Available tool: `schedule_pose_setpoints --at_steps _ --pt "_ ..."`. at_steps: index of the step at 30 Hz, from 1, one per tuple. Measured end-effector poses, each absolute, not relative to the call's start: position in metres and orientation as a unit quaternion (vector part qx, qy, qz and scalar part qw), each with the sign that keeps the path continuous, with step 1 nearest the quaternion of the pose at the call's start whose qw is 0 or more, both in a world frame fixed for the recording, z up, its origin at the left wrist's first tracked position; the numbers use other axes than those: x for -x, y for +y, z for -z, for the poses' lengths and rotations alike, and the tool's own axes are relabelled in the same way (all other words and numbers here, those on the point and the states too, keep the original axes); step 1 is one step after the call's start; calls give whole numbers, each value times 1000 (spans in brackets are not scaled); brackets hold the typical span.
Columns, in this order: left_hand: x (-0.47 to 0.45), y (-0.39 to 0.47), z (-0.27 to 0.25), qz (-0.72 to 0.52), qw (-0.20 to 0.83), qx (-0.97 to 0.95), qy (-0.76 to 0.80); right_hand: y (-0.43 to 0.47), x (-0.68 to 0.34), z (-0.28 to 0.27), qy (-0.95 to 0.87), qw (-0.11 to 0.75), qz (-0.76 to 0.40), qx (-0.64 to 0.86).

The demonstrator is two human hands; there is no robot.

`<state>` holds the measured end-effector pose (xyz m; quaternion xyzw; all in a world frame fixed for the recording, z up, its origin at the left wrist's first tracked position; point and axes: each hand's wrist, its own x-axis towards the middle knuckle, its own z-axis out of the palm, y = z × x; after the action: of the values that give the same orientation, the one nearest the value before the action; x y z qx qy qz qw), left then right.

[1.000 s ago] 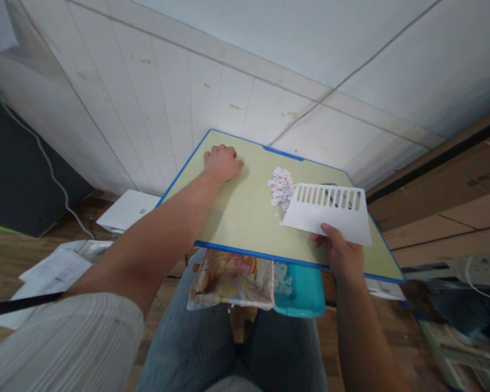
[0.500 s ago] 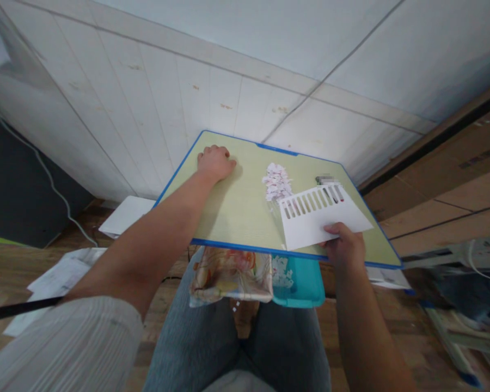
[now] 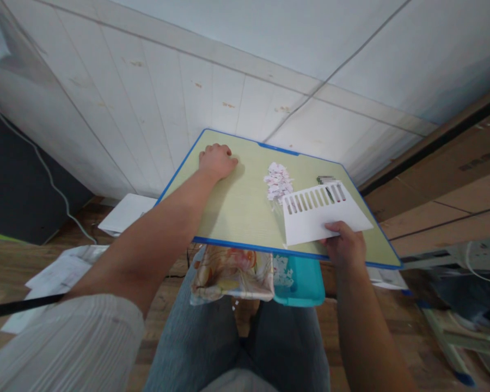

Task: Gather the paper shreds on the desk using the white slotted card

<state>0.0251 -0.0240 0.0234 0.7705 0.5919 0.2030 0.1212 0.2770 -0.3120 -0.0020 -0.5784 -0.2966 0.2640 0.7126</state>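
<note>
My right hand [image 3: 345, 242] pinches the lower edge of a white slotted card [image 3: 310, 222] between thumb and fingers. The card has a row of long cut-out slots along its far edge and is held tilted over the right part of a pale yellow table [image 3: 249, 218] with a blue rim. Just left of the card lies a pile of small white paper pieces [image 3: 278, 181]. A small dark item [image 3: 325, 179], partly blurred out, is beyond the card's far edge. My left hand [image 3: 217, 160] rests on the table's far left, fingers loosely bent and thumb apart, holding nothing.
Below the near edge, a patterned cloth-lined box [image 3: 232, 275] and a turquoise tub [image 3: 306, 283] with paper bits inside sit by my legs. A white wall [image 3: 167, 81] stands behind the table. Cardboard boxes [image 3: 453, 179] are at right; white papers [image 3: 57, 272] lie at left.
The slotted card has shifted very slightly away from the table's near edge in my right hand. My left hand stays at the same spot on the table.
</note>
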Motion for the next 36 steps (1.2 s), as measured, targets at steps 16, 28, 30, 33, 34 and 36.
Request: schedule_pose_setpoints --at_steps 16,28,30,33,34,36 --pt "-25 -23 -16 -205 102 -775 589 -300 -284 10 -254 733 -264 574" --pt "15 -117 -19 -132 9 -829 544 -277 -272 10 -242 773 -260 526" --pt "19 -126 -18 -140 2 -830 540 -276 -272 10 -265 756 -265 536" --pt "20 -127 -17 -151 1 -831 535 -275 -271 11 -309 717 -281 558" --pt "19 -126 -16 -153 2 -831 534 -274 -270 12 -322 704 -285 566" --pt "18 -124 -15 -156 -1 -829 536 -271 -267 14 -341 681 -291 580"
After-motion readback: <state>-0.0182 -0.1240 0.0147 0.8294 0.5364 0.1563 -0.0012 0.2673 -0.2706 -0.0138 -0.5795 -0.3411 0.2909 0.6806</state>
